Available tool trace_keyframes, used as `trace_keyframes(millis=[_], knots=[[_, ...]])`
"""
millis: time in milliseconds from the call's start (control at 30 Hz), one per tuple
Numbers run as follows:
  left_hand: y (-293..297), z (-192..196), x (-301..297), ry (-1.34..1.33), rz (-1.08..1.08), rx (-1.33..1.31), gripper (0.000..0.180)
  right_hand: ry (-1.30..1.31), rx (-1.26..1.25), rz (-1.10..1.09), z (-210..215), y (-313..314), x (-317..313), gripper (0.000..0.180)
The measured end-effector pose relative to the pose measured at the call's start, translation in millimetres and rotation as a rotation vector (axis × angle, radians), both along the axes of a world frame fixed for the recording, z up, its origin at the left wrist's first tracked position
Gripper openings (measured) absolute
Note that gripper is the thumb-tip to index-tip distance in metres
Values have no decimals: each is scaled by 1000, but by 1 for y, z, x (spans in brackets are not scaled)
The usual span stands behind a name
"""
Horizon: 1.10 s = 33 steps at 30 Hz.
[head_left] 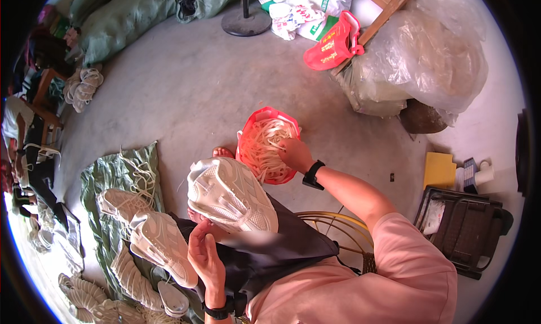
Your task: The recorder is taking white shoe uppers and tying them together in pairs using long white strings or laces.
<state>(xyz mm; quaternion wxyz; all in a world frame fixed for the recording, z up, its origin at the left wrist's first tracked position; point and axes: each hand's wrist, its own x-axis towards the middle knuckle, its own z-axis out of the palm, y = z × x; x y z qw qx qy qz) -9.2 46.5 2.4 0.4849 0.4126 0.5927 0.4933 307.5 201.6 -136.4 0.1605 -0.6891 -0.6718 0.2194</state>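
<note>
A red plastic basket [240, 149] full of pale, flat shoelaces [264, 149] stands on the floor before me. My right hand [296, 155] reaches into it, fingers bent down among the laces; their tips are partly hidden. A whitish mesh sneaker upper [228, 194] rests on the dark cloth [293, 234] over my lap. Beside its lower left edge is my left hand [206, 256], palm up with fingers loosely bent and nothing visible in it. Another pale shoe upper [163, 248] lies just left of that hand.
More shoe uppers [132, 276] lie stacked at the left by a green woven sheet [93, 194]. Stuffed green sacks [129, 20] sit at the far left. Clear plastic bags [422, 53] and a red bag [335, 45] are at the far right. Another person [39, 155] sits at the left edge.
</note>
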Motion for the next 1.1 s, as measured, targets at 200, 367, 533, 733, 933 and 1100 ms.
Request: trace_keyframes(millis=[200, 367, 533, 733, 933, 1100], knots=[[-4, 3, -2, -19, 1, 16, 32, -6, -131, 22, 3, 3, 1, 22], [-3, 5, -3, 7, 15, 1, 31, 114, 17, -6, -6, 13, 6, 23], [0, 2, -3, 7, 28, 0, 29, 133, 165, 1, -14, 28, 16, 12], [7, -3, -2, 23, 49, -6, 28, 47, 74, -14, 0, 48, 13, 18], [12, -8, -1, 66, 61, -28, 28, 40, 213, -47, 0, 62, 1, 18], [16, -12, 1, 79, 60, -51, 28, -70, 185, -12, -23, 68, 14, 21]])
